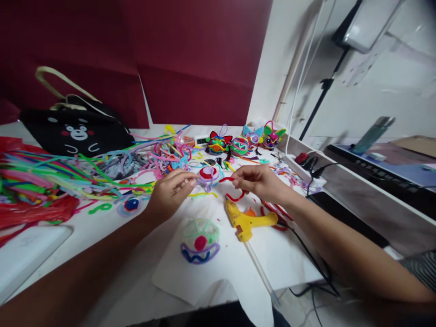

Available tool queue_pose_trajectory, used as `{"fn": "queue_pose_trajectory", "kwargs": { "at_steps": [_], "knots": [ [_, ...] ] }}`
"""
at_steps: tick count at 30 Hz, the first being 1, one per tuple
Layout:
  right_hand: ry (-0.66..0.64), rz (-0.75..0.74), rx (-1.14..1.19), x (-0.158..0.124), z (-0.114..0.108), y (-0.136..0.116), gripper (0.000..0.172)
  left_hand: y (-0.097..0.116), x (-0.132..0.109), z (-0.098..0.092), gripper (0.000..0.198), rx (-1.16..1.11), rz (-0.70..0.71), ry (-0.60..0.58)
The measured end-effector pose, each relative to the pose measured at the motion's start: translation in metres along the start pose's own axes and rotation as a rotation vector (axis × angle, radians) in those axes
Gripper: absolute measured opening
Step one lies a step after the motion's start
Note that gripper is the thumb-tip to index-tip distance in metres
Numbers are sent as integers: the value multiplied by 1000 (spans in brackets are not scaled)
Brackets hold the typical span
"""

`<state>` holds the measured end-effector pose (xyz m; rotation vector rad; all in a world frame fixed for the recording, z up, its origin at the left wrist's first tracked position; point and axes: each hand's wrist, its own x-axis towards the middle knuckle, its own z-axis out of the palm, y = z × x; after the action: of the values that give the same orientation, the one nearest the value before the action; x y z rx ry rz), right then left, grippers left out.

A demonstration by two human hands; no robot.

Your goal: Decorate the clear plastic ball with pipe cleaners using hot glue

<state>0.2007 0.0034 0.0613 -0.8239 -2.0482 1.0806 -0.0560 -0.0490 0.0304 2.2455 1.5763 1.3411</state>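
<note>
Four ornaments (218,144) seem finished, a clown face (200,243) not; a red pipe cleaner (226,179) is pinched by the right hand (257,180), contents of the narrowed left hand (170,193) unclear.

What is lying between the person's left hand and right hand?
The head view shows a round red-and-purple piece between left hand and right hand, a yellow strip nearer the camera, and a red strip the right hand holds.
</note>
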Motion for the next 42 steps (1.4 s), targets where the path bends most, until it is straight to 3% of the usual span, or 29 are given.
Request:
{"fn": "queue_pose_trajectory", "kwargs": {
  "at_steps": [5, 10, 16, 42],
  "knots": [
    [-53, -202, -329, 13, 20, -12, 13, 6, -5, 5, 24, -68, 110, -34],
    [-30, -309, -457, 22, 26, -18, 12, -1, -5, 10, 20, -61, 182, 12],
    [-23, -429, -557, 22, 29, -16, 11, 1, -6, 11, 19, -62, 174, 74],
    [-147, -425, -543, 15, 38, -9, 18, 4, -9, 16, 15, -112, 151, -23]
  ]
}}
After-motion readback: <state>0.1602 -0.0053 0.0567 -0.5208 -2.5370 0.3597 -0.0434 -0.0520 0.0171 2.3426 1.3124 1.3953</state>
